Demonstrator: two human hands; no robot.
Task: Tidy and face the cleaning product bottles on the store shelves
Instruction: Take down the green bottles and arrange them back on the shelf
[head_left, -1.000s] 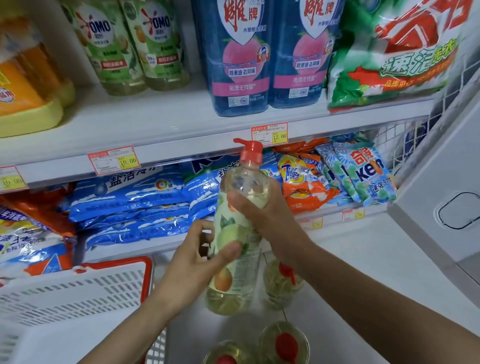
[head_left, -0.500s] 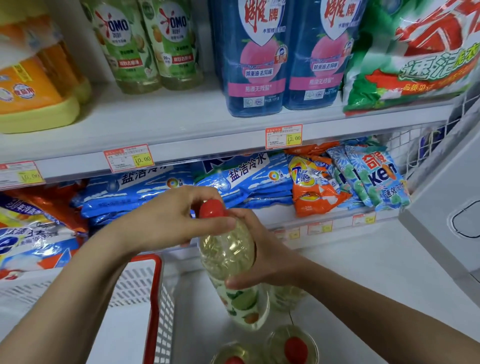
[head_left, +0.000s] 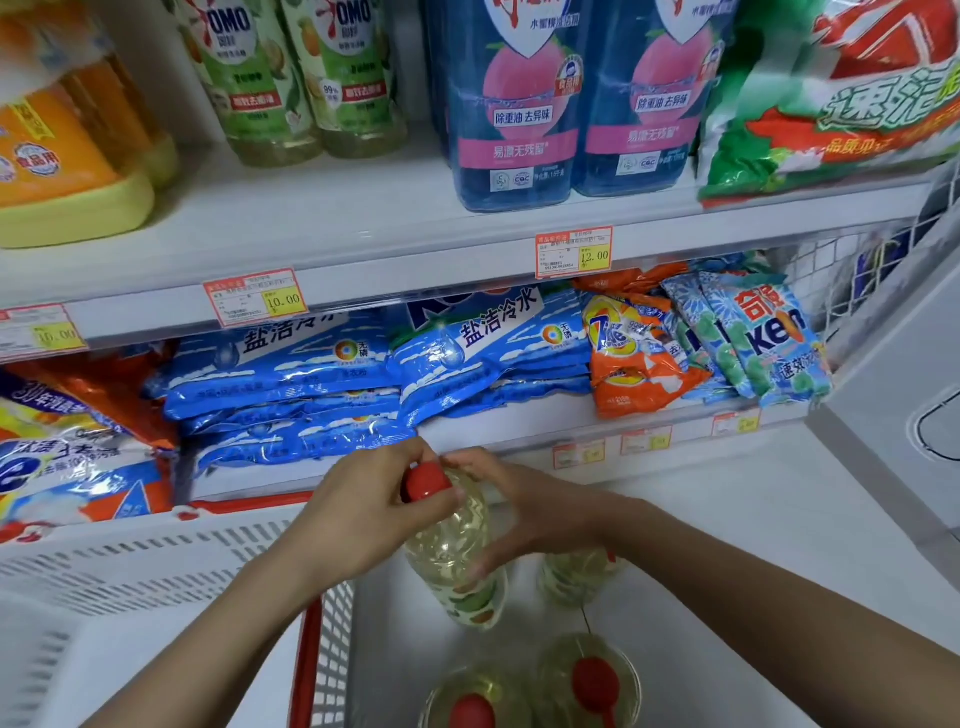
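Head view, looking down at the bottom shelf. Both forearms enter from the lower edge and meet at one clear bottle of pale yellow liquid.

The left hand comes in from the left, knuckles up. Its fingers curl over the red cap, with the thumb pressed against the cap's near side.

The right hand reaches in from the right and wraps the bottle's shoulder and upper body. Its fingers are bent round the far side and its thumb lies near the cap.

The bottle stands nearly upright, base low over the shelf; whether it touches the shelf cannot be told.

One like bottle stands just right of it, partly hidden by the right wrist. Two more stand nearer the camera.

A white basket with a red rim sits to the left.

Blue bags lie stacked on the shelf above.
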